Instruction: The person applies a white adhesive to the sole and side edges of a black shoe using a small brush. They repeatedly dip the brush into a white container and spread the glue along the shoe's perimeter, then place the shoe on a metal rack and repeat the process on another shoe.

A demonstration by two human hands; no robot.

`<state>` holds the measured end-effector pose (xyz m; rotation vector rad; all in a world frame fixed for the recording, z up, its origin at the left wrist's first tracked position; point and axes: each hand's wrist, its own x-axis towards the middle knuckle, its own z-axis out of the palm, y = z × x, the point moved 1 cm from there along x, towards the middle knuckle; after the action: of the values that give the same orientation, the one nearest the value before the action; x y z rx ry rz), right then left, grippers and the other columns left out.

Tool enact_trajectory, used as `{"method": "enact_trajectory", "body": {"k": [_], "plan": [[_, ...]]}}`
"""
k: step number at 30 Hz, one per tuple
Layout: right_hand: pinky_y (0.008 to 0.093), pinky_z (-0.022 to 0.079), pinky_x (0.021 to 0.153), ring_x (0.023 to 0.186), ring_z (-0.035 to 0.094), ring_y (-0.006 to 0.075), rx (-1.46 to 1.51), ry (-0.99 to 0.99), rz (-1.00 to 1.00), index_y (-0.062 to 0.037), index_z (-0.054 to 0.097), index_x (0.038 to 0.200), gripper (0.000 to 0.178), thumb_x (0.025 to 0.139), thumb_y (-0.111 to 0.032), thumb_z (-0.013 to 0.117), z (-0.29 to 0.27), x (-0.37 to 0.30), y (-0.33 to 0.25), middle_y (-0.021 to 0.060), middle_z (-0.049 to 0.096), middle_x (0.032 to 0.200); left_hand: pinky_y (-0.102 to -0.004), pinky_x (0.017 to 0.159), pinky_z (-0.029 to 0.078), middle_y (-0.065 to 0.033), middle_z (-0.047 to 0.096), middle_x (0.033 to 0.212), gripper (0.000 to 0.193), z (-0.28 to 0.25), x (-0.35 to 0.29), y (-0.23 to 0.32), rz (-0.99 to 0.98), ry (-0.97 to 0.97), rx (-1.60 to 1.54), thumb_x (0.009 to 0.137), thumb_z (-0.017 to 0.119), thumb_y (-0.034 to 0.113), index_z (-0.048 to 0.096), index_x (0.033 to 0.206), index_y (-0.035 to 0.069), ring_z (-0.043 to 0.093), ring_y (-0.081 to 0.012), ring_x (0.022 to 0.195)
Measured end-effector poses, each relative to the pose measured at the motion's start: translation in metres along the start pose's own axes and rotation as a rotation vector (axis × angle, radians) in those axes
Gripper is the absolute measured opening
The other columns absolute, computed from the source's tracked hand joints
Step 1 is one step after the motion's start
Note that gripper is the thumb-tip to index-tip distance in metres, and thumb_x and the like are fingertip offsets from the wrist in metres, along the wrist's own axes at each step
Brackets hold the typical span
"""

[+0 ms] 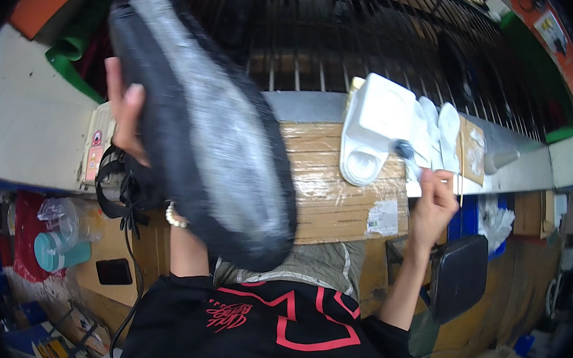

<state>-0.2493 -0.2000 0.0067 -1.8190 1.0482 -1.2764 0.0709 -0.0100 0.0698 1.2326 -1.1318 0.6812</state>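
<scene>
Head view. The left hand [127, 117] grasps a black shoe-shaped piece [228, 138] by its left side, tilted above the work surface, its glossy pale-grey underside facing the camera; 2 digits show plainly, the palm being hidden behind the piece. The right hand [435, 202], fingers curled, pinches a small dark-headed brush [403, 149] at a white container [384, 109]; blur obscures the handle, and contact between brush and container cannot be told. The piece masks the left part of the taped cardboard [324, 190]; a bare stretch lies between piece and container. Flat white pieces [449, 137] crowd the container's right side, overlapping. Beyond, a slatted rack [302, 62] is cut off by the upper edge.
</scene>
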Motion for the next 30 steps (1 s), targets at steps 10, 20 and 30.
{"method": "enact_trajectory", "body": {"k": [10,20,30], "plan": [[0.0281,0.035,0.067,0.078,0.043,0.0152,0.022,-0.174,-0.659,-0.0139,0.082,0.098,0.045,0.056,-0.024,0.093,0.039,0.016,-0.14,-0.0001,0.041,0.085,-0.061,0.118,0.031,-0.0224,0.036,0.152,0.043,0.036,-0.012,0.024,0.223,0.14,-0.144,0.09,0.073,0.022,0.051,0.126,0.022,0.03,-0.0517,0.144],[0.028,0.04,0.075,0.083,0.044,0.0151,-0.011,-0.002,-0.807,-0.0037,0.079,0.102,0.036,0.071,-0.02,0.089,0.047,0.04,-0.166,0.0015,0.043,0.092,-0.0639,0.114,0.035,-0.0197,0.037,0.149,0.051,0.033,-0.018,0.063,0.136,0.009,-0.072,0.084,0.076,0.018,0.049,0.127,0.028,0.033,-0.0555,0.139],[0.0288,0.036,0.075,0.081,0.044,0.0142,-0.089,0.141,-0.89,-0.0022,0.079,0.102,0.032,0.074,-0.016,0.087,0.037,0.056,-0.181,0.0006,0.045,0.088,-0.0668,0.11,0.039,-0.0169,0.037,0.146,0.061,0.028,-0.017,0.08,0.135,-0.089,-0.023,0.079,0.079,0.013,0.048,0.127,0.035,0.036,-0.0592,0.134]]}}
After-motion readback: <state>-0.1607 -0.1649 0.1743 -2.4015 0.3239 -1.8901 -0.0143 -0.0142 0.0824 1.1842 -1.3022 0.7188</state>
